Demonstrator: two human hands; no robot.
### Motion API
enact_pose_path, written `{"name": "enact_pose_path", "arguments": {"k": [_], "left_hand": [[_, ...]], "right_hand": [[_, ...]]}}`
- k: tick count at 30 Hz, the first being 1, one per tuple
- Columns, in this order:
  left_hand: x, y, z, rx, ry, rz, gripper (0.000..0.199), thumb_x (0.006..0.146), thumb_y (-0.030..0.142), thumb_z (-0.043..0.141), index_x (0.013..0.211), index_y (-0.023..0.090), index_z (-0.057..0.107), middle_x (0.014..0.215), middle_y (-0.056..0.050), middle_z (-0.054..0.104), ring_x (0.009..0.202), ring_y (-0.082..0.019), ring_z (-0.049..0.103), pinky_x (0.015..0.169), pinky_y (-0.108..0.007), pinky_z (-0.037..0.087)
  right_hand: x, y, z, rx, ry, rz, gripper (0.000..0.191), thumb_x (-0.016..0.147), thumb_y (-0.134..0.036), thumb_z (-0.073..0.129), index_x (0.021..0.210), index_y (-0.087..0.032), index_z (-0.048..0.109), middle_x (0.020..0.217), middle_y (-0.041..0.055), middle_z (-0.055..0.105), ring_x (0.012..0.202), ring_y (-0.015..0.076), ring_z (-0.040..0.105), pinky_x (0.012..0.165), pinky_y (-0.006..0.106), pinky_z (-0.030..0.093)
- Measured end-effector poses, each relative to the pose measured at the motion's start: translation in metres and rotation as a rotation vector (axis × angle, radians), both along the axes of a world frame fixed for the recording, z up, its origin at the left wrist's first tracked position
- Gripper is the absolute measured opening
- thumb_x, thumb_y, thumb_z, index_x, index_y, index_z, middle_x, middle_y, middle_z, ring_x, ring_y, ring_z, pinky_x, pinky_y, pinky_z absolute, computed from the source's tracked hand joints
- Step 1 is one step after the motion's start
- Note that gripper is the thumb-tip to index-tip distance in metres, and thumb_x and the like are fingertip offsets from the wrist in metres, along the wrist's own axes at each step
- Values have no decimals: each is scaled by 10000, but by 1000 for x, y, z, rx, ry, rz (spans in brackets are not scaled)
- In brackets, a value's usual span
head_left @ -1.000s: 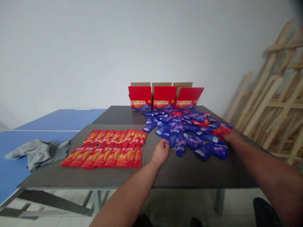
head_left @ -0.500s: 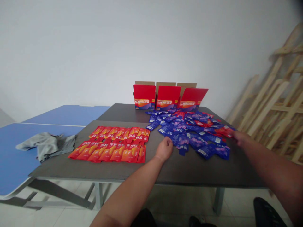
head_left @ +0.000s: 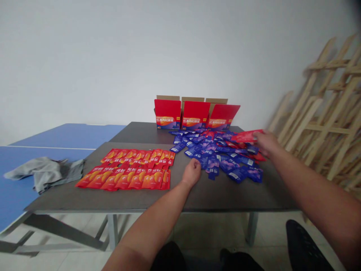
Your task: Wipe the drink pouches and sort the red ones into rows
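My right hand (head_left: 266,144) grips a red packet (head_left: 244,136) by its right end, above the right side of a loose pile. The pile mixes blue packets (head_left: 209,150) with some red ones. My left hand (head_left: 192,172) rests closed on the table, left of the pile's near edge; whether its curled fingers hold anything is hidden. Red-orange packets lie in two overlapping rows on the left, a far row (head_left: 131,157) and a near row (head_left: 124,178). Behind the pile stand three red boxes with raised lids: left (head_left: 168,122), middle (head_left: 194,123) and right (head_left: 220,124).
The dark table (head_left: 113,201) has its front edge nearest me. A grey cloth (head_left: 47,171) lies on the blue table (head_left: 17,160) at the left. Wooden slatted frames (head_left: 327,128) lean by the wall at the right.
My right hand has moved inward and up from the pile's right edge, and a red packet is now lifted in it. My left hand stays closed at the same table spot. The view has shifted slightly.
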State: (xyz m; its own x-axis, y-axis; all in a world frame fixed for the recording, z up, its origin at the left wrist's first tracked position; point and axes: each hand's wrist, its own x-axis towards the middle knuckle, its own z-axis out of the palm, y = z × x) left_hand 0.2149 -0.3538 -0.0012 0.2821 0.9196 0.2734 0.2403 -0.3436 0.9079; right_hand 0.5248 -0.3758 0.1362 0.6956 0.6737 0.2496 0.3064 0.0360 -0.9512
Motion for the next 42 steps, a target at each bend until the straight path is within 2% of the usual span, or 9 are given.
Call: {"name": "enact_pose_path", "arguments": {"k": [5,10,14,18,24,26,30,36,42], "left_hand": [[1,3,-2,-96,-119,-17,155,922,277,421,859,196,538,680,26,583,618,-108,532,625,-214,419],[-3,5,1,-194,-296,25,378,969,503,289,1066,208,504,885,-22,662,592,-110,590,643,-255,477],[-10,7,0,-120,-361,149,476,967,532,273,1221,177,460,1169,-99,622,945,-159,643,849,-287,484],[-12,10,-1,-84,-423,245,447,972,470,311,1212,144,500,1186,-114,615,1103,-178,586,986,-300,425],[-8,5,5,-97,-544,113,386,934,424,437,1206,159,506,1139,-99,641,998,-179,626,896,-312,487],[-8,4,5,-93,-489,101,371,906,437,494,1147,156,518,1082,-97,649,944,-174,633,862,-309,498],[-8,4,1,-15,-384,242,500,876,412,562,1258,151,374,1021,-91,621,857,-159,629,820,-324,506],[-8,-5,3,322,-70,331,419,877,301,540,1263,168,446,1225,-139,490,1195,-218,474,1067,-418,351],[-10,-14,9,363,7,309,577,841,376,590,1347,165,409,1246,-145,465,1212,-235,447,1075,-428,340]], "right_hand": [[-91,17,-40,128,71,363,142,810,-279,589,933,-225,546,830,-6,636,621,125,608,520,235,530],[-176,26,-100,283,-282,420,236,867,-387,535,1026,-226,603,1015,63,618,848,200,637,737,354,564],[-213,18,-123,445,-591,540,222,876,-222,482,1018,-245,651,1100,81,578,1068,221,562,966,420,474],[-215,7,-129,500,-706,713,353,777,-89,463,1044,-243,634,1163,87,537,1127,235,522,999,460,440],[-207,14,-135,430,-314,514,216,863,-258,477,1054,-210,566,1021,87,584,933,221,576,811,376,505],[-208,18,-137,300,-211,578,219,902,-366,469,1017,-212,574,939,62,623,839,205,589,743,338,497],[-212,24,-138,172,-160,683,316,913,-483,442,823,-218,588,788,19,631,743,188,575,662,292,454],[-207,24,-134,156,-158,551,370,900,-525,418,732,-224,552,708,7,616,678,184,544,612,282,426],[-202,21,-135,215,-109,618,490,912,-609,330,815,-219,611,852,63,675,803,226,589,728,334,477]]}}
